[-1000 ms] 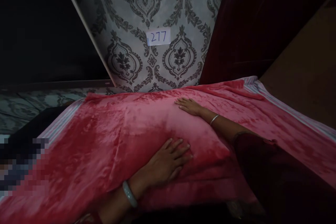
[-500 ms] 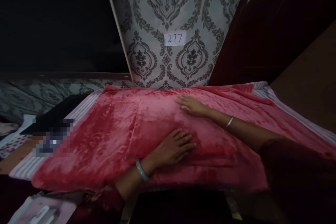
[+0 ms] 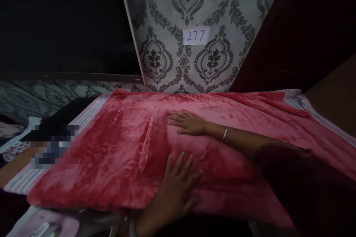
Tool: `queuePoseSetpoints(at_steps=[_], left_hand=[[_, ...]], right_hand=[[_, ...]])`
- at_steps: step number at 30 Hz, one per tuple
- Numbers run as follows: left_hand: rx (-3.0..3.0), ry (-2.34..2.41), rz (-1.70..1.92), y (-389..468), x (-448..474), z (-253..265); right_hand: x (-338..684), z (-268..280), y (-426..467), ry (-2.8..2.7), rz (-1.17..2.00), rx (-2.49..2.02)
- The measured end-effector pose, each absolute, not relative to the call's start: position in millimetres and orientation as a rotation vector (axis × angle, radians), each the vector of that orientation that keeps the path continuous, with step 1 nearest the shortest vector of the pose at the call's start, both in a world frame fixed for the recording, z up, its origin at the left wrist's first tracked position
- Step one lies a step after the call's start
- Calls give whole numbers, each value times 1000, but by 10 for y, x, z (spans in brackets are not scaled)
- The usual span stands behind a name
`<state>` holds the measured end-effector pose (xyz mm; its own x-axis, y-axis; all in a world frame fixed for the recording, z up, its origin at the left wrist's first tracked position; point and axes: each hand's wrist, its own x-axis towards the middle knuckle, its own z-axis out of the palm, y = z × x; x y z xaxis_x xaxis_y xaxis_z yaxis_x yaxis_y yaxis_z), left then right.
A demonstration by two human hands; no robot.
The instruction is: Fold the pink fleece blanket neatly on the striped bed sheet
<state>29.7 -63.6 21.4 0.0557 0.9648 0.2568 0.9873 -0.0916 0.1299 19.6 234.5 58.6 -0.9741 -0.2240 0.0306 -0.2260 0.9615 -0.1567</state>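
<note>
A plush red-pink blanket (image 3: 111,144) with striped edging lies spread over the surface before me. On its middle is a flat folded piece of similar red-pink plush cloth (image 3: 211,152), with a raised crease along its left side. My left hand (image 3: 178,181) rests on the near part of this cloth, palm down and fingers spread. Farther back, my right hand (image 3: 187,123) lies flat on the cloth with its fingers apart, pointing left. Neither hand grasps anything. A bracelet shows on each wrist.
A large dark screen (image 3: 63,22) stands at the back left. Behind the blanket is a patterned wall with a paper label (image 3: 196,36) reading 277. A dark red panel (image 3: 289,37) rises at the right. A pink object (image 3: 59,224) lies at the lower left.
My right hand has slid left and a little nearer across the cloth. My left hand has moved nearer to me, its fingers now pointing away. The crease at the cloth's left side stands out more.
</note>
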Motion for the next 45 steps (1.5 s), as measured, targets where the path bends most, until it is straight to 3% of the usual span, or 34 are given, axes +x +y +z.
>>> queuePoseSetpoints(at_steps=[8, 19, 27, 31, 37, 45], left_hand=[[-2249, -2054, -444, -628, 249, 226], [-2200, -2073, -488, -640, 305, 254], [-1773, -2061, -616, -863, 147, 194], [-1587, -2197, -602, -968, 61, 72], [-1593, -2271, -557, -1003, 72, -43], [-1600, -2294, -581, -1019, 70, -60]], right_hand=[[-219, 404, 2850, -3146, 408, -207], [-245, 571, 2765, -3045, 279, -441], [178, 755, 1591, -2971, 289, 584], [143, 639, 1419, -2976, 271, 726], [-511, 595, 1906, -3107, 264, 413], [-1150, 413, 2312, -3180, 541, -86]])
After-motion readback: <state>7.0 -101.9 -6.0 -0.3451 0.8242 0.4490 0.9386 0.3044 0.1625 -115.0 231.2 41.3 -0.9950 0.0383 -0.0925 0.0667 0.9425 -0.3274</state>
